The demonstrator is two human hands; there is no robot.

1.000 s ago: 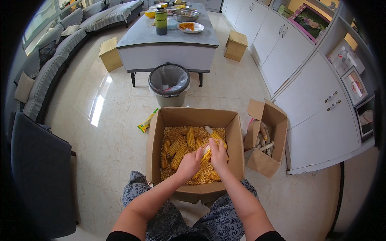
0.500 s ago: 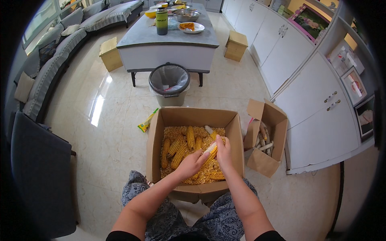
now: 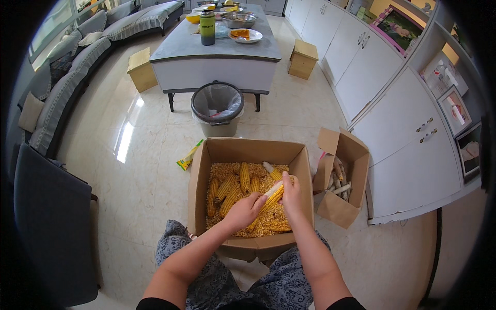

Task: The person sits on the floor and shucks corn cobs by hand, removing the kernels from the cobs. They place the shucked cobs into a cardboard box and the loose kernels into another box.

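I see a large open cardboard box (image 3: 253, 151) on the floor (image 3: 129, 222), a smaller carton (image 3: 325, 173) just beyond its right edge. Above the box's right half, the left hand (image 3: 245, 211) pinches one corn cob (image 3: 272, 199) and the right hand (image 3: 291, 195) wraps its upper part. Compared with a second ago, the right hand sits nearer that edge and the cob's pale, bare strip shows more plainly, suggesting kernels are coming off. The hands hide both cob ends; I cannot make out falling kernels.
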